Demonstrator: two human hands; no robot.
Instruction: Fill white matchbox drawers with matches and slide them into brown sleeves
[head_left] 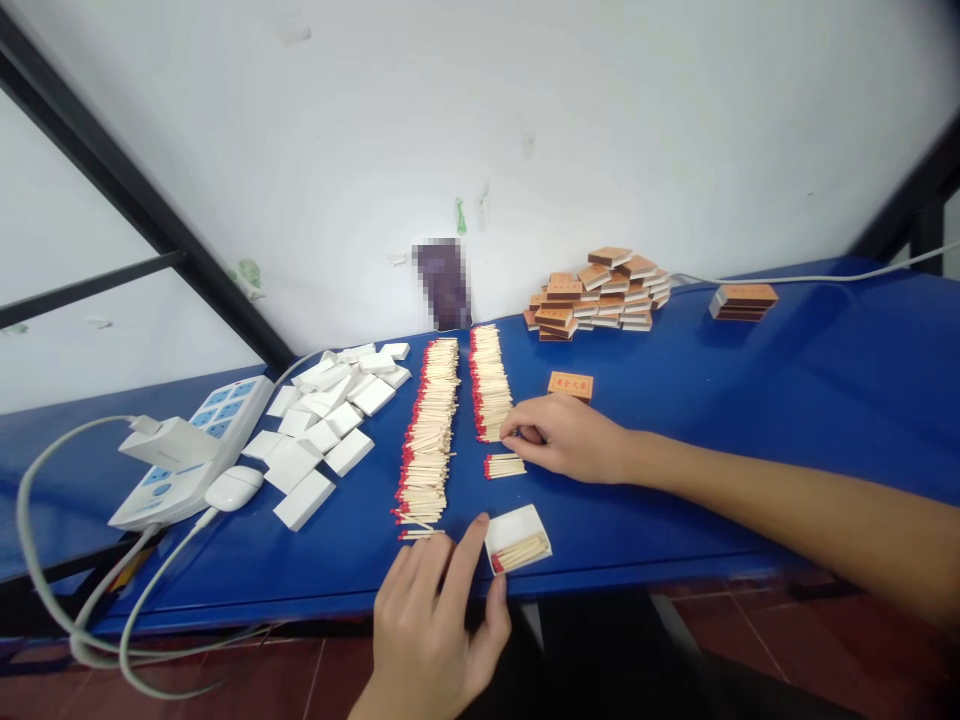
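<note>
A small white matchbox tray (513, 523) lies near the table's front edge, with several red-tipped matches (521, 552) along its near side. My left hand (439, 620) has its index finger and thumb at the tray's left corners, gripping that end. Over the near end of the right-hand row of matches (491, 385), my right hand (566, 435) is curled with fingertips pinched together; what they hold, if anything, is hidden. Just below those fingertips is a small separate group of matches (505, 466). An orange matchbox cover (571, 384) sits behind my right hand.
A longer row of matches (429, 430) runs left of centre. White trays (330, 400) are heaped farther left, beside a power strip (199, 450) with cables. Matchbox covers (600, 295) are piled against the wall, and a small stack (742, 300) stands right. A pixelated dark object (444, 285) leans there.
</note>
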